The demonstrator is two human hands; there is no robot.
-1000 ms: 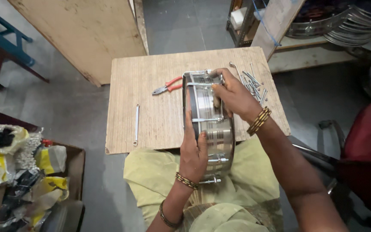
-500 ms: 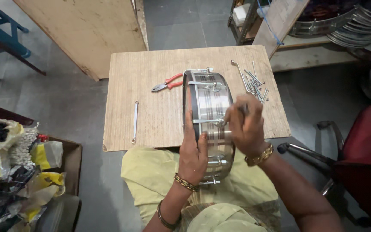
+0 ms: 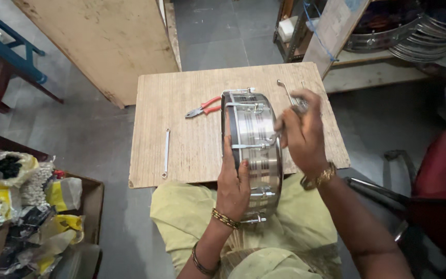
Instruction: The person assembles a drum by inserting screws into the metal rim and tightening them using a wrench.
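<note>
So we've got the metal drum shell [image 3: 254, 150] standing on edge in the middle of the frame, half on the wooden board [image 3: 181, 103] and half over our lap, its long axis running top to bottom. Our left hand [image 3: 233, 181] is flat against the shell's left rim, fingers spread and pressing, not wrapped round anything. The right hand [image 3: 303, 129] sits just right of the shell, fingers closed on a thin metal rod [image 3: 286, 93] whose hooked end points toward the upper part of the frame. The lug bracket [image 3: 251, 146] on the shell lies just left of those fingers, so the right hand is the nearer one.

Red-handled pliers [image 3: 202, 108] lie left of the shell, a slim wrench [image 3: 165, 153] further left. Nothing stands between rod and bracket.
</note>
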